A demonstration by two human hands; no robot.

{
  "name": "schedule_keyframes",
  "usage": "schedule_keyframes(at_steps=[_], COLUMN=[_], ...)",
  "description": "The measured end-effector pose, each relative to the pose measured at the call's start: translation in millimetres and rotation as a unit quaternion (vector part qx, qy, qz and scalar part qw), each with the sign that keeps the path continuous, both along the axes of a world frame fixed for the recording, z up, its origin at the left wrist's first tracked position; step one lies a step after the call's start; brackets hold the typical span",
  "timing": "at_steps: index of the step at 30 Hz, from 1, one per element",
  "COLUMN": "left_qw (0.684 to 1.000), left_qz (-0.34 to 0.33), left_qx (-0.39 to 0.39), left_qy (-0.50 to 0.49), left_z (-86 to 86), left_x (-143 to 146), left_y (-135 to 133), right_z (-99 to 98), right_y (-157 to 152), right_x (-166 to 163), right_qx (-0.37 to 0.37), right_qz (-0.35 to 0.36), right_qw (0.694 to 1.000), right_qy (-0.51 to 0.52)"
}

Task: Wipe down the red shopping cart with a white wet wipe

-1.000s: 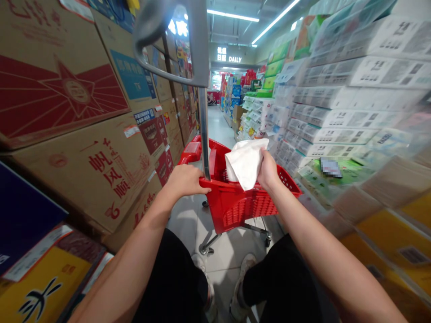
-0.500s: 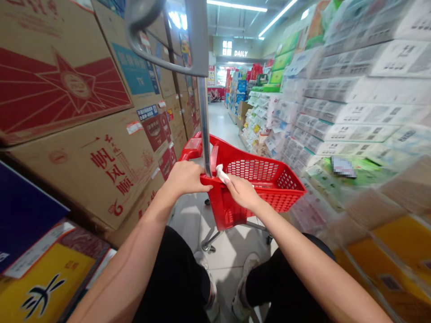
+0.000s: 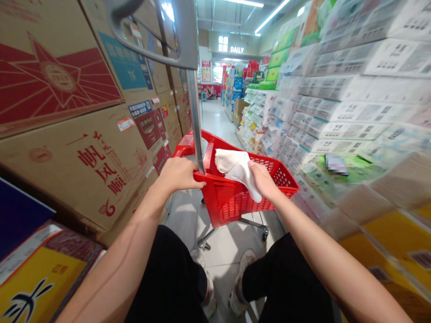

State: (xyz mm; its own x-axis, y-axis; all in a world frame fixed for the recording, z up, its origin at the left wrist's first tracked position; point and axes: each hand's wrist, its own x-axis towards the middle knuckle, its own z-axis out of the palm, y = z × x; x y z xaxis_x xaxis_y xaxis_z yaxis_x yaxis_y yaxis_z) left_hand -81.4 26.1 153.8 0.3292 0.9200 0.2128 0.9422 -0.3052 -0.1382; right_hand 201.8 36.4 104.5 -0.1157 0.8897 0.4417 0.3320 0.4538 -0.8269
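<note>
A red plastic shopping cart [image 3: 269,197] on wheels stands in the aisle right in front of me. My left hand [image 3: 178,174] is closed on the near rim of the cart, beside its metal handle post [image 3: 194,121]. My right hand [image 3: 261,180] grips a white cloth [image 3: 235,166] that drapes over the cart's near rim and into the basket. My legs in black trousers and light shoes show below.
Stacked cardboard boxes [image 3: 84,134] wall the left side of the aisle. Packs of tissue and paper goods [image 3: 336,103] are stacked on the right. A tiled floor [image 3: 215,121] runs ahead to more shelves under a "DAILY" sign [image 3: 237,49].
The right hand lowered the cloth to the cart's near rim, bunched under the hand, then drew it back up so it now hangs spread over the rim. The left hand stayed on the rim.
</note>
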Motion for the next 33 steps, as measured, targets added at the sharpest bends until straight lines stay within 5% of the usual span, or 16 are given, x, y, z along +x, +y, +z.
schedule_keyframes(at_steps=[6,13,21,26,33], left_qw=[1.000,1.000,1.000,1.000,0.999], left_qz=[-0.002,-0.005,-0.008,-0.009,-0.021], left_qx=[0.007,0.015,0.019,0.017,0.026], left_qy=[0.008,0.006,0.011,0.006,0.003], left_z=[0.2,-2.7,-3.1,-4.0,-4.6], left_x=[0.5,-0.5,0.6,0.1,-1.4], left_y=[-1.2,3.1,3.0,4.1,5.1], right_z=[27.9,35.7,56.2,40.1,10.6], right_y=[11.7,9.6,26.5,18.5,9.6], right_x=[35.1,23.0,10.9,-8.8,-21.6], right_qx=[0.053,0.139,0.177,0.145,0.085], right_qz=[-0.114,-0.012,-0.048,0.057,0.102], right_qw=[0.992,0.935,0.909,0.895,0.880], right_qy=[-0.012,-0.326,-0.375,-0.418,-0.456])
